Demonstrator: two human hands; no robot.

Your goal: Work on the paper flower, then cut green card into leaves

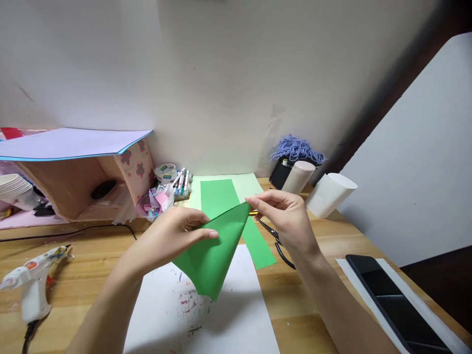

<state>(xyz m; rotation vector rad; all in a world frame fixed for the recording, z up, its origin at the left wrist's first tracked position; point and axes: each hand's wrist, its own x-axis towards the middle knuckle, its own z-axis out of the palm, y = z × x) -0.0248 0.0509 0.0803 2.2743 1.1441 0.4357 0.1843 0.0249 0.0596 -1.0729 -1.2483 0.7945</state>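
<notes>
Paper (219,253) in left hand (180,228), right hand (285,216)

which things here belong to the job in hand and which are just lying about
Likely in the job:
green paper held by left hand and right hand
marked white sheet beneath
perhaps scissors

Apparently just lying about:
glue gun
phone
blue yarn
paper cups
</notes>
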